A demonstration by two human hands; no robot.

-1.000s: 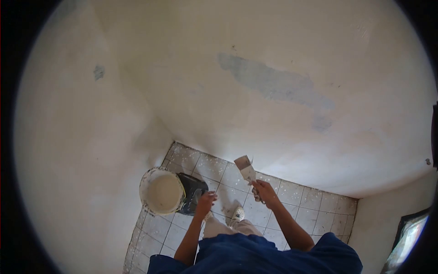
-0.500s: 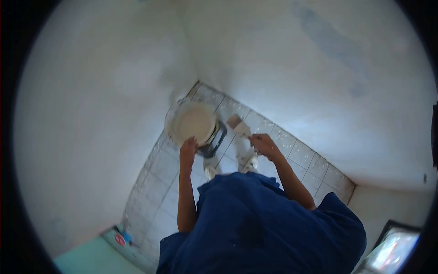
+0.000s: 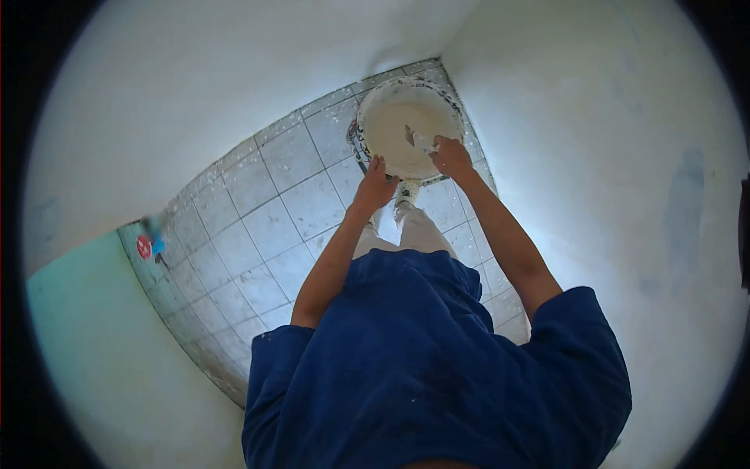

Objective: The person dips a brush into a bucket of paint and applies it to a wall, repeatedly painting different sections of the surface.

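Observation:
A round bucket (image 3: 455, 94), its rim spattered with paint, stands in the corner in front of my feet. Cream-coloured paint (image 3: 394, 141) fills much of it. My left hand (image 3: 376, 187) is closed at the near left rim, fingers bent over the edge. Above the right part of the bucket, my right hand (image 3: 453, 159) grips a paintbrush (image 3: 422, 143) by its handle. The brush head points left and inward, low over the paint, its tip looking dark against the cream surface.
Light walls (image 3: 562, 156) meet close behind the bucket. Paint spots dot the grey floor tiles (image 3: 289, 164). My shoe (image 3: 407, 190) is just below the bucket. Far left, a red round item (image 3: 144, 247) and a blue item (image 3: 158, 246) lie near a pale green surface (image 3: 86, 297).
The view has turned, putting the bucket farther up and right. My right hand has brought the paintbrush from beside the bucket to over the paint. My left hand stays at the rim.

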